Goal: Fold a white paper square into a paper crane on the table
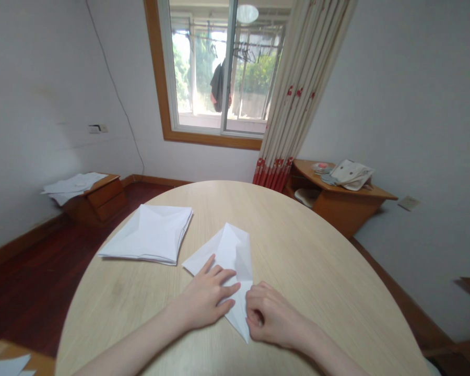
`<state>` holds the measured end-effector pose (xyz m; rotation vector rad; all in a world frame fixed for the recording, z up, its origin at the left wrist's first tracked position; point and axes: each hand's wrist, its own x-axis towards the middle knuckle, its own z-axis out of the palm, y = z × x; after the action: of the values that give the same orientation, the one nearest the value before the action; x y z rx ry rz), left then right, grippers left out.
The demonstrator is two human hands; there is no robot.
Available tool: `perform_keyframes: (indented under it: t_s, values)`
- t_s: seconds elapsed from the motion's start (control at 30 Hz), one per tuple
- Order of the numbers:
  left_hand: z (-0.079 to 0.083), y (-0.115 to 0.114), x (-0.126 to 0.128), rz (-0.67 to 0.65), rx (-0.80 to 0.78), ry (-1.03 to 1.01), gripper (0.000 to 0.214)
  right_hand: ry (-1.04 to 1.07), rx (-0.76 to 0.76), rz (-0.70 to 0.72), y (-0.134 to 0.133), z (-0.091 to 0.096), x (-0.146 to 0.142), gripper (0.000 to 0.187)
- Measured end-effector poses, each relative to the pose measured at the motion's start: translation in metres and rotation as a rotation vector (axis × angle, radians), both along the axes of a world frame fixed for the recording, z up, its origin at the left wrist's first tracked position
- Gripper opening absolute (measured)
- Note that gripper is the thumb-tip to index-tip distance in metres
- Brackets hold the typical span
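Note:
A folded sheet of white paper [229, 244] lies on the round wooden table in front of me, creased, with one point toward me. My left hand [209, 293] rests on it, palm down and fingers spread. At the paper's right edge, near the lower point, my right hand [268, 315] is curled with its fingertips closed on the edge. Those fingers hide part of that edge. To the left lies a stack of white paper sheets [154, 232], apart from both hands.
The pale round table [317, 261] fills the foreground. Beyond it are a window [223, 68], a long curtain [309, 78] and a corner desk [342, 203] with a cloth bag. A low cabinet [105, 201] with papers stands at the left wall.

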<state>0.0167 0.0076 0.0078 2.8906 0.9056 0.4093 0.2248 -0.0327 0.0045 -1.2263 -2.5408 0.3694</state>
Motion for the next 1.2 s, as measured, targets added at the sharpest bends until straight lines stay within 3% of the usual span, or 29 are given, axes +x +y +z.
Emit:
perform_keyframes:
  t_s: [0.63,1.07,1.2]
  values:
    - [-0.0009,0.0002,-0.0009,0.003,-0.015,-0.023,0.034,0.046,-0.168,0.123,-0.0097,0.0022,-0.0061,0.023]
    - [-0.0054,-0.0014,-0.0002,0.008,0.017,-0.023,0.032,0.216,-0.18,0.077,-0.0055,-0.0006,-0.0005,0.027]
    - [-0.0078,-0.0037,0.0022,0.037,0.047,-0.038,0.031,0.292,-0.102,0.069,-0.0022,0.0008,0.0015,0.024]
